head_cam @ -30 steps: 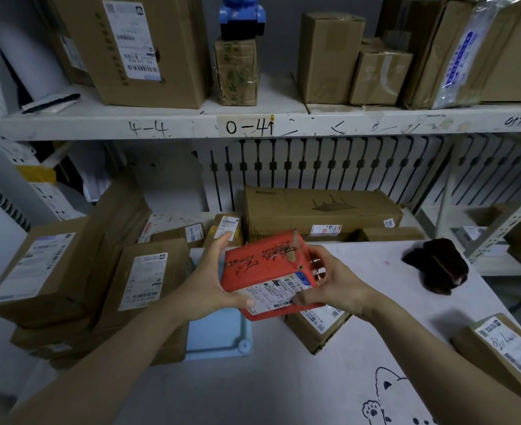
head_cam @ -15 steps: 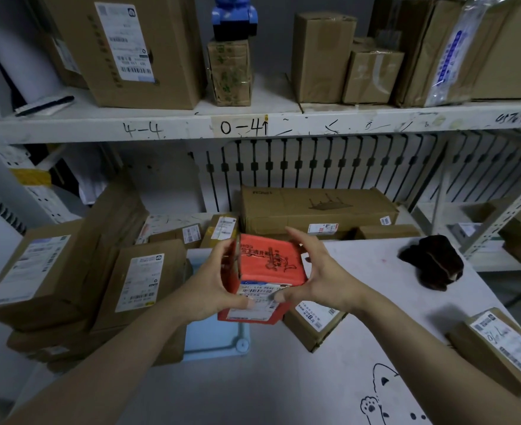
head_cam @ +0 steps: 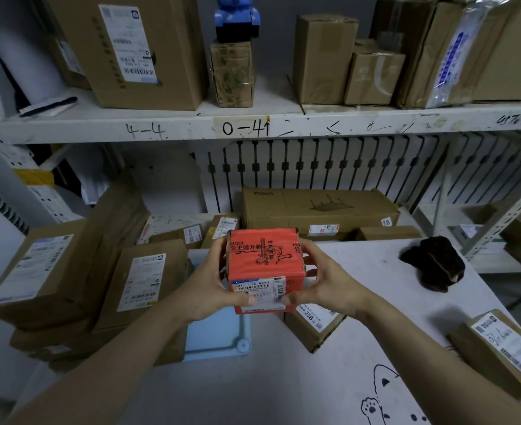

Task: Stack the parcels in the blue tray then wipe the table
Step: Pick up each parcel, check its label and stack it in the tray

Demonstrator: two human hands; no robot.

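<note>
A red parcel (head_cam: 263,262) with a white shipping label hangs in the air above the near right part of the blue tray (head_cam: 219,338). My left hand (head_cam: 210,283) grips its left side and my right hand (head_cam: 320,280) grips its right side, thumbs on the label. Several brown cardboard parcels (head_cam: 142,286) are piled on and beside the tray's left part. On the white table (head_cam: 283,384) a small brown parcel (head_cam: 314,326) lies just right of the tray, partly hidden by the red one. Another labelled parcel (head_cam: 501,351) sits at the table's right edge.
A dark brown cloth (head_cam: 434,268) lies on the table's far right. A long carton (head_cam: 317,210) and smaller boxes stand behind the table. The shelf (head_cam: 253,127) overhead carries more cartons. A metal rack post (head_cam: 498,222) stands at the right.
Both hands have turned the red parcel from a tilt to level, its printed face now upward, and carried it slightly left above the tray.
</note>
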